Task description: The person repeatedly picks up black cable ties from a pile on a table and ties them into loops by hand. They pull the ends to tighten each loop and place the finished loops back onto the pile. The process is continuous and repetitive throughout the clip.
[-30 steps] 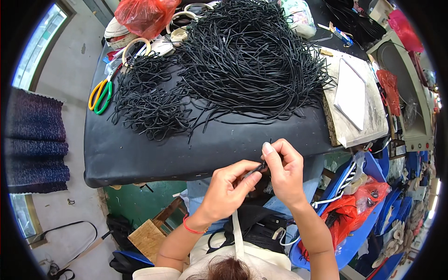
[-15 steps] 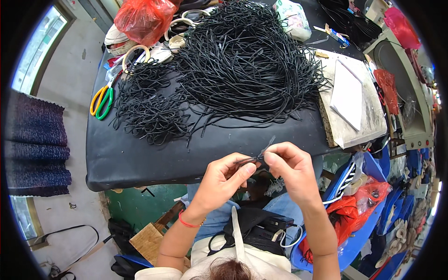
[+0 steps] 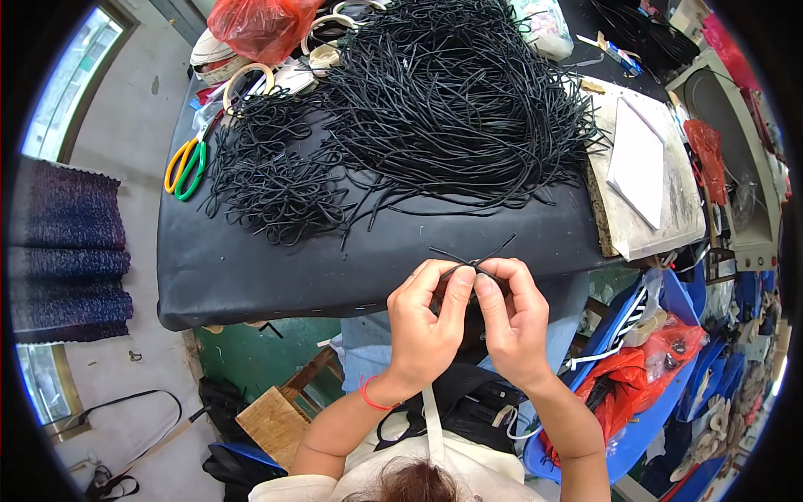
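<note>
Between my hands is a thin black cord (image 3: 445, 253), its two ends crossing and sticking up past the fingertips. My left hand (image 3: 428, 322) pinches it between thumb and fingers, and my right hand (image 3: 514, 318) does likewise, the two thumbs side by side at the crossing. Most of the cord is hidden by my fingers. Both hands are just over the near edge of the black-covered table (image 3: 251, 276). Farther off lies a large heap of straight black cords (image 3: 460, 109). A smaller pile of looped black cords (image 3: 284, 192) is to its left.
Scissors with yellow and green handles (image 3: 186, 167) lie at the table's left. A red plastic bag (image 3: 259, 29) and cream rings (image 3: 247, 82) sit behind. White paper (image 3: 637, 167) rests on a worn board (image 3: 669, 226) at right. A blue bin (image 3: 623, 460) stands below it.
My hands have come together, thumbs now side by side, and the cord ends now cross and spread apart above the fingers. The whole view has shifted slightly.
</note>
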Action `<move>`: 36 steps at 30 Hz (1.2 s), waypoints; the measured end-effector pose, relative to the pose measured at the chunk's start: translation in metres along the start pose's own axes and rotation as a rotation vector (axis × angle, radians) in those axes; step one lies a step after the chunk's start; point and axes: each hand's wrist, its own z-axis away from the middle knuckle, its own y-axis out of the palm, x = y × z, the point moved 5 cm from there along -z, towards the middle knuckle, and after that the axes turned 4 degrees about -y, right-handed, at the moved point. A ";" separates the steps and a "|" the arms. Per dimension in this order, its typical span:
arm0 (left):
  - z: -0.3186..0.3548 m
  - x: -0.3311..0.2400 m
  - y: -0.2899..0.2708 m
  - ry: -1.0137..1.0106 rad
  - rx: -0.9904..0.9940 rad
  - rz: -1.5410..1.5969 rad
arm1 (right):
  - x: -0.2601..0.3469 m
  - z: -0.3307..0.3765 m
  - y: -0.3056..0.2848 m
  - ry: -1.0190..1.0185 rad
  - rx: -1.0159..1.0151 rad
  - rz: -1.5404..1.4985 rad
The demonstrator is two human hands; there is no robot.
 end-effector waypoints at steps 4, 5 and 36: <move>-0.004 -0.005 0.000 -0.175 0.051 0.174 | -0.002 -0.003 -0.002 0.078 0.022 -0.125; -0.004 -0.002 0.000 -0.138 0.048 0.306 | 0.001 -0.004 -0.001 0.141 0.016 -0.257; -0.001 -0.002 0.006 -0.432 0.351 0.602 | -0.006 -0.024 -0.007 0.442 0.114 -0.629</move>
